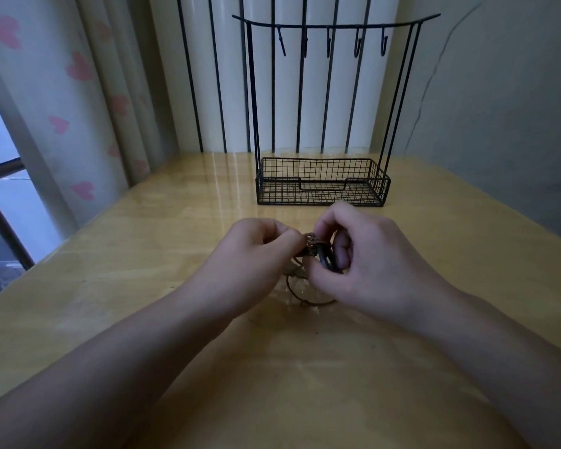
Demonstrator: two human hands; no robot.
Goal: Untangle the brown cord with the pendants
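A thin brown cord point(311, 301) hangs in loose loops between my two hands, its lower loops resting on the wooden table point(143, 254). My left hand point(250, 254) pinches a small metal clasp and ring at the cord's top end. My right hand point(363, 254) has its fingers curled round a dark bunch of the cord and pinches it close beside the clasp. A pale pendant piece point(293, 272) shows just below the left fingers. Most of the tangle is hidden behind my fingers.
A black wire rack point(321, 186) with a mesh tray and a top bar of hooks point(337, 27) stands at the back of the table. A curtain with pink hearts point(78, 124) hangs at the left, beside the table's left edge.
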